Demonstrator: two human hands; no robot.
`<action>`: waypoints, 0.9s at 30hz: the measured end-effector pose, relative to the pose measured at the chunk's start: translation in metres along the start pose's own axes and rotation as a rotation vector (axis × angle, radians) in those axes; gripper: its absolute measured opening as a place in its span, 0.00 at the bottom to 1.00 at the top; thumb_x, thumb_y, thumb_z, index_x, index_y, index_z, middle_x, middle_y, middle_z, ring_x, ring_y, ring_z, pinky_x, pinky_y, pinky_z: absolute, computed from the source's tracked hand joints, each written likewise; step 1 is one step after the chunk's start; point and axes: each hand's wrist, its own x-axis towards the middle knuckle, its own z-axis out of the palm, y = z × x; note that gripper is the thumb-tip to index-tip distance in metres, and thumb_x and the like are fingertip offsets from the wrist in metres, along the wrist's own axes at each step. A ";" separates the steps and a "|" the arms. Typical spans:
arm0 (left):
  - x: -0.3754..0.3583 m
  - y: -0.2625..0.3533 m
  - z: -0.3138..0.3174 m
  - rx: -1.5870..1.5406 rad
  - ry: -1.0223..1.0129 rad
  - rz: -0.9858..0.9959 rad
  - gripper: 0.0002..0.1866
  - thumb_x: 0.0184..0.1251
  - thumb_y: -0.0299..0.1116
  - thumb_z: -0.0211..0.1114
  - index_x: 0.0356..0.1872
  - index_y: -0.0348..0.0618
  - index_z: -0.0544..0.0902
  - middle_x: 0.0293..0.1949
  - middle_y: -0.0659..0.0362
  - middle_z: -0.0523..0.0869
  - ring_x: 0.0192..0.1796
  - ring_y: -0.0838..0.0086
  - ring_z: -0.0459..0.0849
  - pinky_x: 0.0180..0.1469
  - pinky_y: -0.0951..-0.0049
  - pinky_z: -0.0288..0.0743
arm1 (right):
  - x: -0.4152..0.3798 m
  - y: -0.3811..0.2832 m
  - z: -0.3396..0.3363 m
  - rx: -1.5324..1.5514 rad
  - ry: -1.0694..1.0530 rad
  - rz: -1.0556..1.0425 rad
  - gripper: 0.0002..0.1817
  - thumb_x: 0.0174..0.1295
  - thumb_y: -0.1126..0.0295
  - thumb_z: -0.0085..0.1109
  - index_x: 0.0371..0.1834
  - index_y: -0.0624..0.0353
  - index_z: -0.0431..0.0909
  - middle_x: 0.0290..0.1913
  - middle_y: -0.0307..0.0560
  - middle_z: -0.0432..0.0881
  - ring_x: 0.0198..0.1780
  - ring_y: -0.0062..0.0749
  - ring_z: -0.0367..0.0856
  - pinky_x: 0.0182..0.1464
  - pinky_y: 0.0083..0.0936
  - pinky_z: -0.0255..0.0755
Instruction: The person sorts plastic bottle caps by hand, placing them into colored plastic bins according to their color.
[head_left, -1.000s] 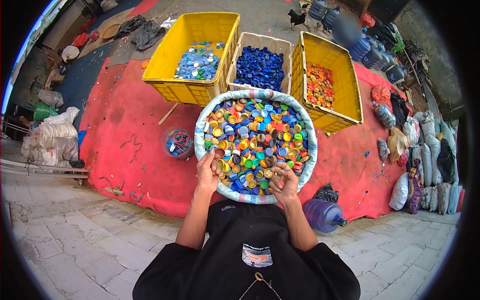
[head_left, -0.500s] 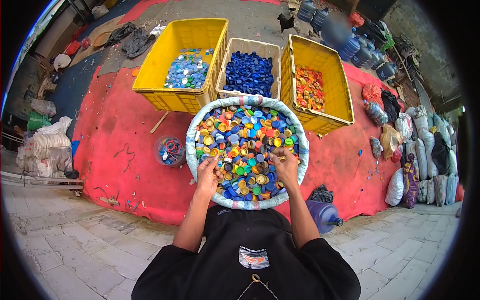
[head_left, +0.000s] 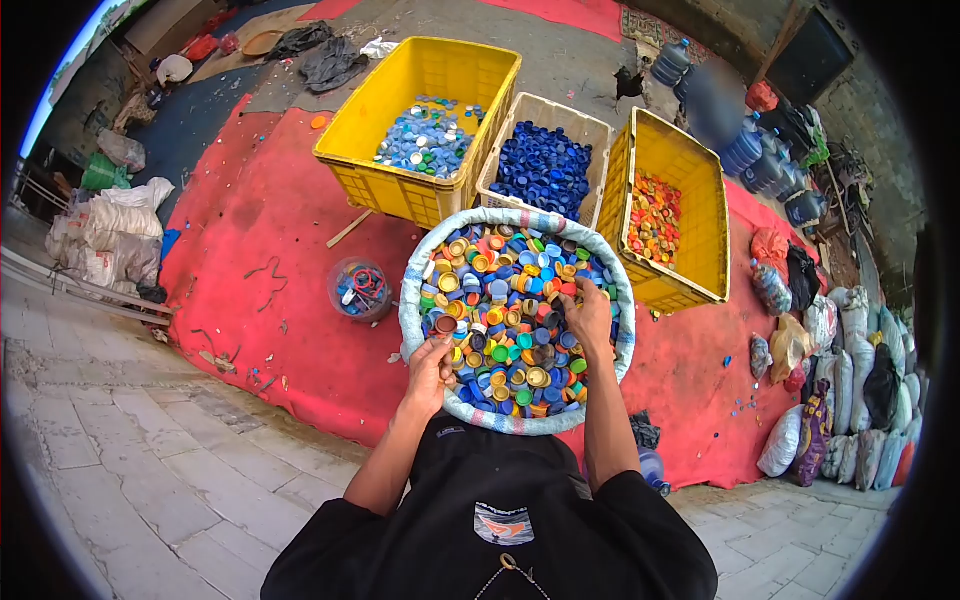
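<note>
A round basin (head_left: 412,290) with a rim wrapped in pale woven sacking is in front of my body, full of mixed bottle caps (head_left: 515,318). At its left side my left hand (head_left: 430,372) pinches a reddish-brown bottle cap (head_left: 445,325) between thumb and fingers. My right hand (head_left: 592,318) is over the right half of the heap, fingers bent together at the caps; whether one is between them is hidden. Beyond the basin stand a yellow crate (head_left: 345,160) with light blue caps, a white crate (head_left: 603,150) with dark blue caps, and another yellow crate (head_left: 705,220) with red and orange caps.
A clear bucket (head_left: 362,290) with mixed bits stands left of the basin on a red ground sheet (head_left: 260,330). A large water bottle (head_left: 652,468) lies near my right elbow. Stuffed sacks (head_left: 850,330) line the right side, with more water bottles (head_left: 770,165) behind.
The view has turned, so the crates and basin appear farther right. A reddish-brown cap now shows in my left hand. My right hand has moved a little up and right over the caps.
</note>
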 end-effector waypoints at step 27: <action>0.088 0.001 0.124 1.148 -0.286 0.747 0.12 0.58 0.33 0.71 0.39 0.37 0.83 0.31 0.56 0.86 0.30 0.73 0.83 0.34 0.70 0.76 | -0.147 0.003 -0.033 1.872 -0.229 0.756 0.24 0.57 0.67 0.54 0.57 0.62 0.70 0.52 0.53 0.78 0.49 0.38 0.79 0.54 0.36 0.76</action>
